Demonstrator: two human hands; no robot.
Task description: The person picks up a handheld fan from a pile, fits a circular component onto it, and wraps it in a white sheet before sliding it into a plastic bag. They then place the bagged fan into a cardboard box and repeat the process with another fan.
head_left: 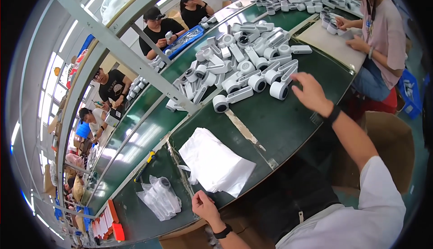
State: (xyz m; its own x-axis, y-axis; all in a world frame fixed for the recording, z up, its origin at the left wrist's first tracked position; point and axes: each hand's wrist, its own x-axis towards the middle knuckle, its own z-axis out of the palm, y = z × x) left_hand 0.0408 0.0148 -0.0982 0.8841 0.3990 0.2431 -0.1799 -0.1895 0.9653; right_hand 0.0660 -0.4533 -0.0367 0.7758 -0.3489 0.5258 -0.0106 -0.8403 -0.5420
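Print showed on a co-worker's shirt (pixel 113 88); any marks on the white devices (pixel 246 67) were too small to read. They lay heaped on the green surface (pixel 291 134), many partly hidden. The right hand (pixel 313 94), fingers apart, was just beside the heap. The left hand (pixel 205 206) was curled near the white bags (pixel 216 161); whether it pinched one I couldn't tell.
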